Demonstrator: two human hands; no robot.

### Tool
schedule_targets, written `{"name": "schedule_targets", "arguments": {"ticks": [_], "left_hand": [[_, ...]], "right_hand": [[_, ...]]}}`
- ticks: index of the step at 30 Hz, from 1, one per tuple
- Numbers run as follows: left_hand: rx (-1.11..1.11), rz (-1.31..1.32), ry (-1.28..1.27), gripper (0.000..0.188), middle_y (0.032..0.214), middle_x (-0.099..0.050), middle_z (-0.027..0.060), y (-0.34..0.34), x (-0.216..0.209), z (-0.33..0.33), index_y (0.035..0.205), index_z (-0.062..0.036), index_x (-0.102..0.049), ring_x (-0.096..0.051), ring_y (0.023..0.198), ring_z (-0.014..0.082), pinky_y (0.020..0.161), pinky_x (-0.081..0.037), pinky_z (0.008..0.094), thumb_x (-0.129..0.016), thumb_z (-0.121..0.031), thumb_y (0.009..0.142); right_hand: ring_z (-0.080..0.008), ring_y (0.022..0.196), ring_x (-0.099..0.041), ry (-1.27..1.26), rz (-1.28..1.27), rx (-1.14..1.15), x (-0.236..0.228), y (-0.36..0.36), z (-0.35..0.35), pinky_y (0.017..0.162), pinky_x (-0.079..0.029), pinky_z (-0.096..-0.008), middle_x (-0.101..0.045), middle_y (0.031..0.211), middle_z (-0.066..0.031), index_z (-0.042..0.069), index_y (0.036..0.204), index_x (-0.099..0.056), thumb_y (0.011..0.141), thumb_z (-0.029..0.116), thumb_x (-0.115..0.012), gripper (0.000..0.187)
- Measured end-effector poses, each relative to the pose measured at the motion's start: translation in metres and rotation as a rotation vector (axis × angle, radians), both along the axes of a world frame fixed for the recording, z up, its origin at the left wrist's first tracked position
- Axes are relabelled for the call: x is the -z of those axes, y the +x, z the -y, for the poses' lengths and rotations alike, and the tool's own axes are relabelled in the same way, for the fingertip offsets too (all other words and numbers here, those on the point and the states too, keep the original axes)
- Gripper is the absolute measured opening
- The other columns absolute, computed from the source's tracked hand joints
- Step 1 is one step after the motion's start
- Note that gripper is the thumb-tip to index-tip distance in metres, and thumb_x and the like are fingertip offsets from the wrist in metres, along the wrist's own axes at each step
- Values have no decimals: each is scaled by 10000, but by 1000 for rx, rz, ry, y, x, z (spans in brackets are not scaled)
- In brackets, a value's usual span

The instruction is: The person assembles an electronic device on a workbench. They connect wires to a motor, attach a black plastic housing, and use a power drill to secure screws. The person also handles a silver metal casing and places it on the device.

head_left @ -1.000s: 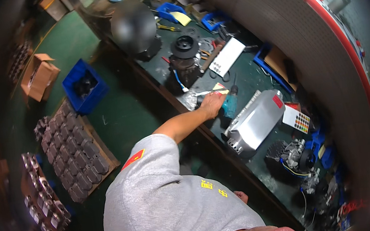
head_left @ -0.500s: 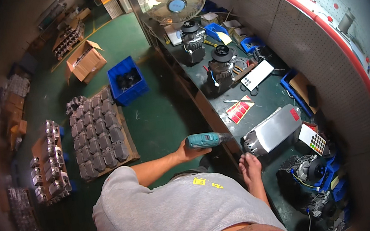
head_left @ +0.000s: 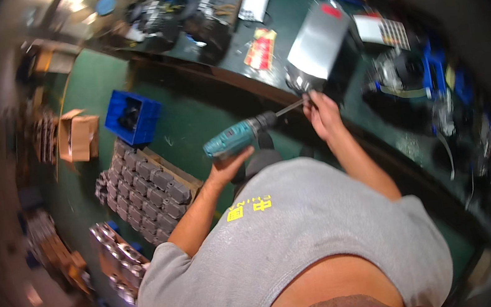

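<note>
A blue crate (head_left: 132, 116) sits beside an open cardboard box (head_left: 81, 136).

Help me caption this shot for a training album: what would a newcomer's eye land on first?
First the teal power drill at centre, gripped by the left hand, while the right hand pinches its bit by the silver metal box at the green workbench edge. Next, on the floor to the left, a pallet of grey metal parts beside a blue crate.
</note>
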State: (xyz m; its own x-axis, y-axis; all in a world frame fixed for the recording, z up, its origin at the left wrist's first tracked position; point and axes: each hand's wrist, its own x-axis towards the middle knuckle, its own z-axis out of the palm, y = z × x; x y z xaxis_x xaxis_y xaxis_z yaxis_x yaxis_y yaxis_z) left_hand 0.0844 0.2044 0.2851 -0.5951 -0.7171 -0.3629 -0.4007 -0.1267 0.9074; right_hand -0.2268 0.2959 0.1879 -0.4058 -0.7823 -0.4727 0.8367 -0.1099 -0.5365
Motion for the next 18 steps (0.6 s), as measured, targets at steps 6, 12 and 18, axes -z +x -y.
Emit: {"name": "schedule_targets", "arguments": {"ticks": [6,12,18], "left_hand": [[45,14,26,342,1047,-700,36,0,6,34,1124,-43,-712,-637,968,146,868,-517,307,-830,-248,877],[113,57,86,325,988,-689,27,18,12,99,1084,-46,-712,-633,916,140,829,-514,295,-832,-260,872],[148,12,147,262,864,-672,7,36,14,156,995,-60,-701,-628,799,119,761,-517,289,-829,-248,865]], "right_hand": [[-171,856,-700,-14,97,27,-13,3,-5,767,-637,-317,-698,977,-93,33,1067,-606,1014,143,-633,125],[-177,878,-705,22,104,-45,-11,19,23,816,-635,-331,-703,971,-90,17,1065,-630,1016,146,-630,138],[-159,874,-700,40,115,-140,-7,37,51,799,-630,-332,-712,983,-78,24,1061,-670,999,158,-662,147]]}}
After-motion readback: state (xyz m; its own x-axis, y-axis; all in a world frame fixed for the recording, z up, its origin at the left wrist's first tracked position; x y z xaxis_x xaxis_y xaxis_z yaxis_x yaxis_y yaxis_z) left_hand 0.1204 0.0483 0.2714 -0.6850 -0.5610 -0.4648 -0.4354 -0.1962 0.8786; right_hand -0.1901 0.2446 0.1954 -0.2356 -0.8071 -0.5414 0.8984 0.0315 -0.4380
